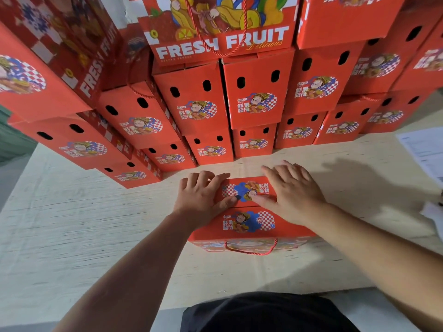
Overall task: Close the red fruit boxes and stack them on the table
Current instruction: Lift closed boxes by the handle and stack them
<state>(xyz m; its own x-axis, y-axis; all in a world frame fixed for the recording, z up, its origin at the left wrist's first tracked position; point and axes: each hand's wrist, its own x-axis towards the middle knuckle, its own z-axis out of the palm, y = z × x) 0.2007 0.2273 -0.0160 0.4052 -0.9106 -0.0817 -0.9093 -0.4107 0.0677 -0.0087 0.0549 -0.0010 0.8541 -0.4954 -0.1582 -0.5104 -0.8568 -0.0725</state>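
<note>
The red box (249, 224) sits on the bench (96, 236), right in front of the person, w/ the big stack of boxes (215, 111) just behind it. Both hands are on its top. The left hand (203, 200) lies flat w/ straight fingers on the far flap (249, 191), thumb by the fold. The right hand (294, 190) is flat too, fingers spread, thumb on the same flap. Neither hand holds anything; they just press down.

How it will handle, I think: it's cardboard, so stiff on the sides but bendy at the flaps. Prob. light if nothing is in it; can't tell if fruit is inside. The print looks smooth and a bit shiny, so flat palms may slip some. Push too hard in the middle and the top could dent.

Best spots to hold: palms on the two short ends to lift, or the red rope handle (251, 250) that hangs on the near side. The rope looks soft and twisted, good for one hand.

Shapes etc.: the box is a long block w/ sharp edges. The stacked ones have little oval holes (206, 85) on the ends and a round cartoon sticker pic. The bench top is pale w/ a rough grain look. White paper sheets (424, 152) lie at the far right.
</note>
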